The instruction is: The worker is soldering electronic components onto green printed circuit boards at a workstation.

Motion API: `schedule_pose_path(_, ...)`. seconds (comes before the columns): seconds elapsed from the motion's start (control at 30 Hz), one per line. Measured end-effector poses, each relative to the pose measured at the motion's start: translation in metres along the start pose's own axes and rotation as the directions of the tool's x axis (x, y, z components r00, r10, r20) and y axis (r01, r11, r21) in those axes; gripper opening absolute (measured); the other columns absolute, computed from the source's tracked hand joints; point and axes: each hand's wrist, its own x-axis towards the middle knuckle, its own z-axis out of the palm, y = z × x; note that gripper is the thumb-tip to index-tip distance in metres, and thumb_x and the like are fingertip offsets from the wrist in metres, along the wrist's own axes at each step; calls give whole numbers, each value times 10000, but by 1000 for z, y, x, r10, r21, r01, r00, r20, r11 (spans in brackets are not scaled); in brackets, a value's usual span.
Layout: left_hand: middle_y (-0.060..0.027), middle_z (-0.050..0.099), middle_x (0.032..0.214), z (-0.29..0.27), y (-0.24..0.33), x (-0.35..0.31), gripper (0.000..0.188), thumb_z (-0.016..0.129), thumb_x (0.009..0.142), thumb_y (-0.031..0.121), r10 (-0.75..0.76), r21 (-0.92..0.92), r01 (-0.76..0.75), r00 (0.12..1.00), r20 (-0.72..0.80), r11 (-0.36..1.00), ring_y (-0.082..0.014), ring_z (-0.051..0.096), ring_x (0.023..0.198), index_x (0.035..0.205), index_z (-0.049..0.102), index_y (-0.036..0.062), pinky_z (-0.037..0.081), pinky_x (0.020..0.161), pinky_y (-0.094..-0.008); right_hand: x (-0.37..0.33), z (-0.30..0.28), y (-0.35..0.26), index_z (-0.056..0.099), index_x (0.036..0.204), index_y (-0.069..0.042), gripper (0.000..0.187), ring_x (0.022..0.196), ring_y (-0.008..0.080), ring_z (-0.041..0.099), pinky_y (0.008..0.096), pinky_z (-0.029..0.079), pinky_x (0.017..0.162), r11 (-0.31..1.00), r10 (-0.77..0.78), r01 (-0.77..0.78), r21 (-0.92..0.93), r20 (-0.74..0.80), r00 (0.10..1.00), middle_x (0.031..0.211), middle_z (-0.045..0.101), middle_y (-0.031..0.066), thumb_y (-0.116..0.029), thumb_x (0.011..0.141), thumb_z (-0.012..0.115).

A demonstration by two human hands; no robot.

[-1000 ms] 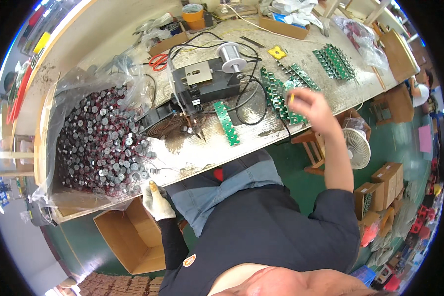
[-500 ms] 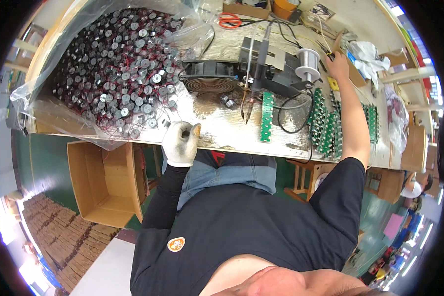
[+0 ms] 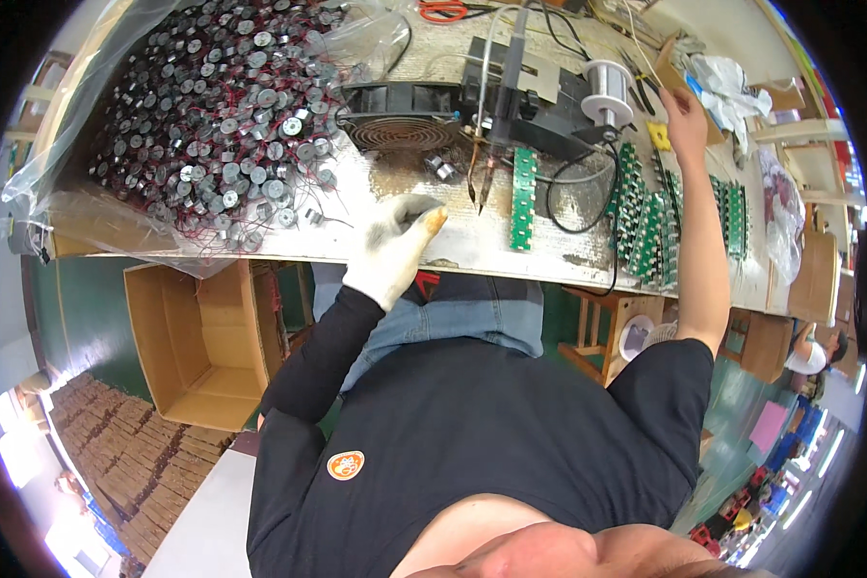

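Note:
My left hand (image 3: 397, 246), in a white glove with a stained thumb tip, hovers by the table's front edge. Its fingers are curled toward the thumb and no object shows in them. At the back right, my bare right hand (image 3: 685, 123) has its fingers bent together. Its fingertips meet the handle end of black-handled pliers (image 3: 648, 85); whether they grip the handle is unclear. A soldering iron (image 3: 486, 183) points down near a single green circuit board strip (image 3: 522, 197). Left of it, small round metal components (image 3: 226, 144) with red wires fill a plastic-lined box.
A black fan (image 3: 402, 125) and a solder spool (image 3: 608, 91) stand behind the iron. Several green board strips (image 3: 645, 226) lie in rows under my right forearm. A looped black cable (image 3: 559, 217) crosses the table. Below sits a cardboard box (image 3: 197, 347).
My left hand has moved right, toward the soldering iron. My right hand has shifted slightly right, and more of the pliers shows beside it. The whole view has tilted a little.

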Motion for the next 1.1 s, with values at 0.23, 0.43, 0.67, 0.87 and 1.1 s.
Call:
schedule_pose_path(0.23,24,577,750,12,9,25,253,633,926,254,-206,-234,247,961,186,940,-37,446,611,1000,669,15,352,546,-199,-146,-79,-88,591,1166,26,322,1026,145,580,268,443,914,897,114,-113,427,24,993,1124,625,87,-136,899,668)
schedule_pose_path(0.43,22,578,745,12,7,33,246,622,932,256,-234,-185,283,940,247,941,-38,471,632,978,668,19,367,554,-190,-217,-87,-96,576,1175,15,270,1046,129,556,266,429,918,814,201,-195,547,48,978,1142,603,61,-52,916,615)
schedule_pose_path(0.67,18,584,687,11,6,36,291,659,894,301,-221,-217,277,943,250,936,-58,479,617,890,693,12,369,566,-229,-237,-81,-99,580,1164,0,251,1003,115,546,252,426,885,796,187,-217,565,111,976,1138,595,51,-49,919,609)
schedule_pose_path(0.87,27,560,698,12,11,37,262,618,936,273,-214,-148,257,943,256,955,-33,455,586,913,667,17,338,518,-190,-239,-75,-102,582,1155,6,246,1033,128,542,263,427,898,770,165,-216,600,140,976,1155,589,64,-51,918,610)
schedule_pose_path(1.1,19,573,700,12,13,38,287,611,938,287,-187,-115,222,948,258,968,-46,475,595,897,672,10,356,533,-200,-244,-66,-113,593,1124,18,221,1017,141,563,268,440,890,751,106,-228,620,227,968,1130,600,74,-13,905,603)
